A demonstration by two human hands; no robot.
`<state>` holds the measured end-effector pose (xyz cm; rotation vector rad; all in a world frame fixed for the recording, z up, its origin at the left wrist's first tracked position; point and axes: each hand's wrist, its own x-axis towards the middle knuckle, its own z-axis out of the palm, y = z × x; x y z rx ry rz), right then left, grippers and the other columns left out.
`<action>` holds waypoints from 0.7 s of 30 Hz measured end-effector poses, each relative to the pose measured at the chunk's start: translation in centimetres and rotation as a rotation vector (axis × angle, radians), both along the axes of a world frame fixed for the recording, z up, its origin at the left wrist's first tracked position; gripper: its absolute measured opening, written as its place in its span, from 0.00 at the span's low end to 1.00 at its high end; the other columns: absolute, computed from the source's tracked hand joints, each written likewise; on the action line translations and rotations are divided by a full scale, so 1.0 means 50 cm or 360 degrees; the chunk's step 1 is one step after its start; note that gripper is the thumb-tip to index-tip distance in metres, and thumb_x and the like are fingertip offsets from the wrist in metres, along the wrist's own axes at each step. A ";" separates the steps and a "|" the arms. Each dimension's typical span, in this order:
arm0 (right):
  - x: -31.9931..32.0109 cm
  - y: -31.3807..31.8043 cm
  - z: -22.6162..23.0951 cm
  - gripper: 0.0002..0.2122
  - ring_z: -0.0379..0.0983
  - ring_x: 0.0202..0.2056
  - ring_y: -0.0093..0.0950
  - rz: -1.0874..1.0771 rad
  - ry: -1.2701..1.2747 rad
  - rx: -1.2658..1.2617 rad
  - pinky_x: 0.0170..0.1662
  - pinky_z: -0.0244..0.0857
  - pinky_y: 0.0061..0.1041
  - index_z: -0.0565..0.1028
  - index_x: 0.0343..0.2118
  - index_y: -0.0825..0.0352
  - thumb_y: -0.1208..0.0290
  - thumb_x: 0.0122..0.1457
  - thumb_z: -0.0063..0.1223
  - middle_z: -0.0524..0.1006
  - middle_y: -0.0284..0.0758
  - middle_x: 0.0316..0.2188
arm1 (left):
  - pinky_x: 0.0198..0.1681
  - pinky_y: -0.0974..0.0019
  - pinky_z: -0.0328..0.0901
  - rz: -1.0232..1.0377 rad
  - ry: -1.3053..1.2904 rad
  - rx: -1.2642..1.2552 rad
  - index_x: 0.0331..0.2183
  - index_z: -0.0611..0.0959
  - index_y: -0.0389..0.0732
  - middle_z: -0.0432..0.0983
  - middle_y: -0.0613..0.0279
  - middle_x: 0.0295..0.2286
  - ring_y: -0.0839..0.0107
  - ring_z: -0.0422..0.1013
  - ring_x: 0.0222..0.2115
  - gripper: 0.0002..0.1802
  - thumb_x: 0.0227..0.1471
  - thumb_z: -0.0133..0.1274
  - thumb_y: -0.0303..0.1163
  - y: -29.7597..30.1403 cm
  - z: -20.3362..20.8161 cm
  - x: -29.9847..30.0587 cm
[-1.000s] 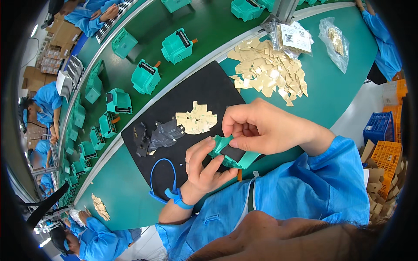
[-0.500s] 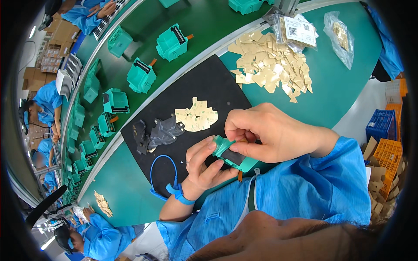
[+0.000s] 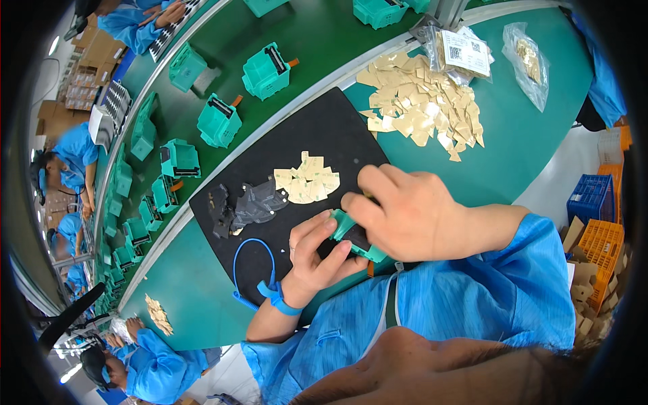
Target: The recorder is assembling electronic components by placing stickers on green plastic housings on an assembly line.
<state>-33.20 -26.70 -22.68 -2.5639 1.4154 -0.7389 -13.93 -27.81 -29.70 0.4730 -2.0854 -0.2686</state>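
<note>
My left hand is closed around a small green plastic housing, steadying it over the front edge of the black mat. A dark panel lies in the housing, and an orange tab sticks out at its lower side. Over the housing's right part is my right hand, fingers curled in. A bit of yellow shows between those fingers, too small to name, and the hand covers part of the housing. Beyond my hands, cream adhesive pieces lie on the black mat beside dark film pieces.
A large heap of cream pieces lies at the back right, near plastic bags. Green housings line the conveyor behind a metal rail. A blue wrist strap trails a cord. Co-workers sit at left; crates stand at right.
My right hand has rolled over and its knuckles have shifted slightly right and up, hiding more of the housing. The left hand keeps its hold on the housing.
</note>
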 end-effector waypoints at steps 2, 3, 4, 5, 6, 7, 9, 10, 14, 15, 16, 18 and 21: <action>-0.018 -0.014 0.007 0.12 0.69 0.25 0.29 -0.0037 -0.0010 -0.0015 0.18 0.63 0.24 0.68 0.30 0.66 0.71 0.40 0.53 0.64 0.35 0.25 | 0.36 0.64 0.71 0.0043 0.0046 0.0055 0.41 0.73 0.44 0.64 0.52 0.41 0.55 0.68 0.39 0.30 0.33 0.67 0.36 0.003 0.000 -0.004; -0.026 -0.017 0.014 0.13 0.69 0.25 0.29 -0.0084 -0.0027 -0.0022 0.18 0.63 0.24 0.68 0.31 0.66 0.71 0.40 0.53 0.64 0.35 0.27 | 0.36 0.64 0.71 0.0076 0.0084 0.0118 0.40 0.74 0.44 0.64 0.53 0.41 0.55 0.68 0.39 0.28 0.34 0.67 0.36 0.003 0.001 -0.006; -0.031 -0.016 0.028 0.16 0.71 0.28 0.32 -0.0040 -0.0169 0.0156 0.22 0.65 0.27 0.68 0.35 0.67 0.66 0.44 0.56 0.65 0.36 0.30 | 0.36 0.64 0.70 0.0080 0.0108 0.0138 0.39 0.75 0.42 0.63 0.52 0.41 0.56 0.67 0.39 0.27 0.34 0.67 0.36 0.003 0.004 -0.007; -0.030 -0.018 0.040 0.16 0.71 0.28 0.32 -0.0027 -0.0156 0.0142 0.22 0.65 0.27 0.68 0.35 0.67 0.66 0.44 0.56 0.65 0.36 0.30 | 0.36 0.64 0.70 0.0091 0.0121 0.0123 0.39 0.75 0.42 0.63 0.52 0.41 0.56 0.67 0.39 0.27 0.34 0.67 0.36 0.000 0.005 -0.004; -0.028 -0.021 0.050 0.19 0.71 0.29 0.34 0.0169 -0.0281 0.0264 0.24 0.66 0.29 0.68 0.37 0.68 0.63 0.45 0.57 0.66 0.37 0.32 | 0.37 0.63 0.70 0.0076 0.0110 0.0096 0.39 0.74 0.41 0.62 0.52 0.42 0.56 0.66 0.40 0.28 0.34 0.67 0.35 -0.003 0.006 0.002; -0.025 -0.023 0.058 0.21 0.71 0.31 0.36 0.0362 -0.0401 0.0382 0.26 0.67 0.31 0.68 0.39 0.68 0.59 0.46 0.59 0.67 0.38 0.33 | 0.37 0.63 0.70 0.0055 0.0100 0.0063 0.40 0.74 0.40 0.62 0.51 0.42 0.56 0.66 0.40 0.28 0.33 0.67 0.34 -0.005 0.007 0.006; -0.008 -0.019 0.054 0.27 0.72 0.33 0.38 0.0452 -0.0269 0.0517 0.30 0.67 0.33 0.67 0.42 0.69 0.55 0.44 0.60 0.69 0.41 0.35 | 0.39 0.62 0.69 0.0032 0.0138 0.0009 0.40 0.74 0.40 0.61 0.49 0.43 0.55 0.65 0.41 0.30 0.33 0.68 0.35 -0.006 0.000 0.012; 0.002 -0.018 0.053 0.26 0.72 0.33 0.39 0.0434 -0.0216 0.0658 0.31 0.67 0.34 0.67 0.41 0.69 0.57 0.44 0.60 0.70 0.42 0.33 | 0.40 0.60 0.69 -0.0005 0.0168 -0.0029 0.41 0.74 0.39 0.60 0.48 0.44 0.54 0.64 0.43 0.31 0.32 0.68 0.35 -0.008 -0.005 0.012; 0.008 -0.074 0.060 0.22 0.72 0.31 0.42 0.0373 -0.0292 0.0604 0.33 0.67 0.36 0.70 0.39 0.70 0.66 0.40 0.58 0.72 0.44 0.27 | 0.49 0.49 0.63 0.0213 0.0151 0.0110 0.47 0.68 0.38 0.50 0.41 0.49 0.45 0.57 0.50 0.40 0.31 0.69 0.36 -0.008 -0.007 0.010; 0.001 -0.113 0.053 0.20 0.73 0.32 0.43 0.0337 -0.0394 0.0368 0.35 0.67 0.37 0.71 0.36 0.71 0.68 0.37 0.55 0.74 0.45 0.27 | 0.50 0.44 0.60 0.0275 0.0123 0.0108 0.49 0.66 0.39 0.48 0.40 0.50 0.42 0.54 0.52 0.42 0.31 0.69 0.38 -0.010 0.000 0.015; -0.004 -0.154 0.046 0.19 0.73 0.33 0.43 0.0053 -0.0503 0.0477 0.37 0.67 0.36 0.72 0.34 0.72 0.67 0.37 0.55 0.75 0.46 0.28 | 0.50 0.44 0.59 0.0329 0.0024 0.0110 0.52 0.61 0.40 0.45 0.41 0.52 0.42 0.55 0.51 0.48 0.31 0.69 0.38 -0.015 0.002 0.021; -0.020 -0.255 0.024 0.19 0.73 0.33 0.43 -0.0225 -0.0457 0.0125 0.37 0.66 0.36 0.73 0.32 0.73 0.65 0.38 0.56 0.76 0.46 0.29 | 0.50 0.43 0.58 0.0400 -0.0051 0.0088 0.55 0.56 0.42 0.42 0.41 0.54 0.42 0.56 0.51 0.53 0.30 0.70 0.37 -0.010 0.007 0.029; -0.050 -0.386 -0.022 0.22 0.72 0.36 0.43 -0.0562 -0.0323 0.0182 0.39 0.66 0.36 0.72 0.37 0.73 0.61 0.40 0.56 0.74 0.49 0.33 | 0.50 0.47 0.60 0.0414 0.0002 0.0087 0.52 0.64 0.40 0.51 0.43 0.52 0.43 0.58 0.50 0.46 0.29 0.68 0.33 -0.016 0.003 0.017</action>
